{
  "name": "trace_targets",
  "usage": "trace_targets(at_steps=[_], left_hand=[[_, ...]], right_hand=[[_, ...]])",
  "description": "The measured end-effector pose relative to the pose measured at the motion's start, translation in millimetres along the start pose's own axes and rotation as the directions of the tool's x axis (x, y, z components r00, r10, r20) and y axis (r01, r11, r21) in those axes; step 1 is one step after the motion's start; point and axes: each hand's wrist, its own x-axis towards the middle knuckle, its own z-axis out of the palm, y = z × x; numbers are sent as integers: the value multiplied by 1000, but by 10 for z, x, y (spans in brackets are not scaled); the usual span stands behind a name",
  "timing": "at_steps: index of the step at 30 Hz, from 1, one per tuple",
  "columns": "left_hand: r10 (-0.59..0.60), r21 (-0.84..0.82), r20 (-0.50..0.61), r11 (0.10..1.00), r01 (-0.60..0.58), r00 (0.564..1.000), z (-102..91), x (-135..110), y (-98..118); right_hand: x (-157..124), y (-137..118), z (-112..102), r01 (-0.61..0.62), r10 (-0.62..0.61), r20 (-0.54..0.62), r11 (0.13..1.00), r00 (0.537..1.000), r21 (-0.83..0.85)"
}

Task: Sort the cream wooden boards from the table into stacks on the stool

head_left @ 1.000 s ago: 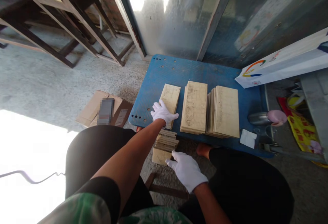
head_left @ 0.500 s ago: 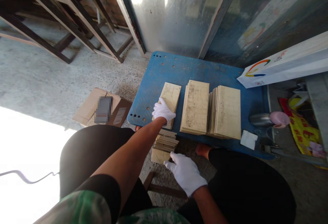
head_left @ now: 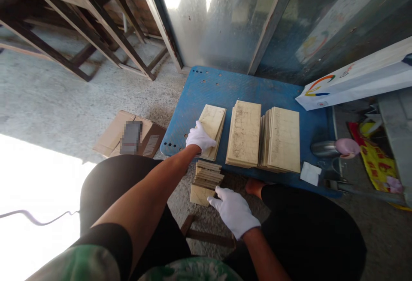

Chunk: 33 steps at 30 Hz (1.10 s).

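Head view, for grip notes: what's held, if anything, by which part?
Can't tell: the white-gloved left hand overlaps a cream rectangular board's left edge; right hand likewise unclear.

A plain white fabric glove [head_left: 198, 140] is worn on the left hand [head_left: 200, 137], near the centre of the frame, and a matching one on the right hand [head_left: 235, 213]; both are ended at the wrist. At lower left, a mottled green sleeve [head_left: 92, 264] is edged by a broad black band [head_left: 119, 242]. The legs are covered by black trousers [head_left: 315, 229].
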Motion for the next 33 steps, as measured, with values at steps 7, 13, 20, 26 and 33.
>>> trace_targets(at_steps=[7,13,20,26,33], left_hand=[[-80,-74,-28,994,78,996,-21,-402,-113],[-70,-322,-100,946,34,993,126,-982,-8],[-10,-380,-199,923,-68,980,275,-1596,175],[48,-355,-229,926,-130,972,399,-1775,192],[90,-386,-210,907,-167,974,539,-1775,145]], right_hand=[[67,20,-60,63,-11,-155,940,988,335],[114,0,-155,219,24,-303,636,953,740],[-22,-56,-330,270,32,-288,268,957,925],[0,71,-287,286,-5,-289,173,957,943],[38,204,-201,357,43,-390,319,920,878]])
